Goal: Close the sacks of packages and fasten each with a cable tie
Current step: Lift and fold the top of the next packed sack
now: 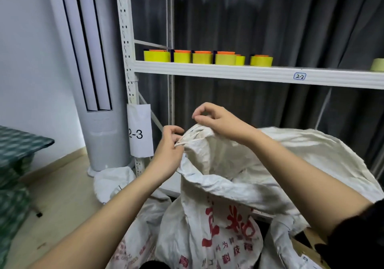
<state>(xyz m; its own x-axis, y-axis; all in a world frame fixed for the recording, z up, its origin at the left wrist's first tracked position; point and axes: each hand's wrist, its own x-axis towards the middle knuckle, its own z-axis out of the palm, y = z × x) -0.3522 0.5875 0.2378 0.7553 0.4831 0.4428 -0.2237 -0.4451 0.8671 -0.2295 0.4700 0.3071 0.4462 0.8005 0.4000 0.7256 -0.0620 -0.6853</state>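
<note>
At far left stood a tall grey cylindrical floor air conditioner, beside the white perforated steel shelving rack carrying a row of yellow tape rolls with orange cores and a white paper label marked 2-3. We saw our left hand with its fingers curled, pinching the gathered edge of the white woven plastic sack printed with red characters, which stood in front of the rack with its mouth bunched at the top. Just to the right, our right hand rested on the crown of that bunch, thumb and forefinger pinched together on something too thin to make out; we could not tell whether it was a cable tie. We judged the neck loosely gathered: if either pinch slackened, the stiff fabric could spring open, or a tie could close on only part of the folds.
</note>
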